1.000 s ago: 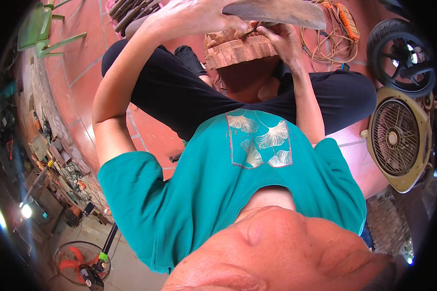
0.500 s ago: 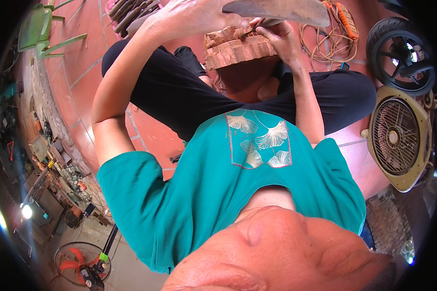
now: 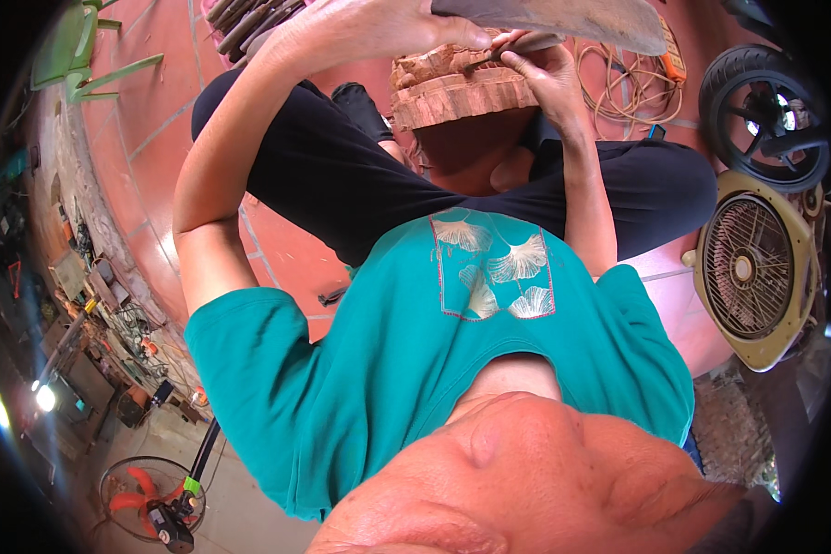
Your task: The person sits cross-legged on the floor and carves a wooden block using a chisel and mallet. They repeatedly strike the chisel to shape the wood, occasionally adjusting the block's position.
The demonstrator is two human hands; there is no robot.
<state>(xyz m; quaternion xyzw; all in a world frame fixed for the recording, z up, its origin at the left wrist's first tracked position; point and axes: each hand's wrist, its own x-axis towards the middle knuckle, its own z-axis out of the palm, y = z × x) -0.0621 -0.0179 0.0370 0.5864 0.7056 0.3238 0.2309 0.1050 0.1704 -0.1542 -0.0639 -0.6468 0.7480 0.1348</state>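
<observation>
- Left fingers [image 3: 462, 35] grasp a flat wooden bat [image 3: 572, 22]: long axis crosswise, free end pointing right, past my right fingers [image 3: 523, 64].
- These grasp a chisel [image 3: 535, 42], aslant, tip leftward, at the carved block [image 3: 462, 100] just left of them.

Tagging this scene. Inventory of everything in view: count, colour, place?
Wood block: 1, reddish, top centre
Flat tool: 1, grey-brown, top centre
Thin tool: 1, dark, tip at wood block
Long pieces: several, brown, top left
Chair: 1, green, upper left
Power strip: 1, orange, upper right
Cord: 1, tan, beside power strip
Wheel: 1, black, upper right
Box fan: 1, beige, right
Bladed fan: 1, red, lower left
Bright light: 1+, white, left edge
Clutter: uncounted, mixed, left
Tiled floor: 1, reddish, upper half
Shirt: 1, teal, centre
Trousers: 1 pair, dark, upper centre
Left grip: 1, bare, holding flat tool
Right grip: 1, bare, holding thin tool
</observation>
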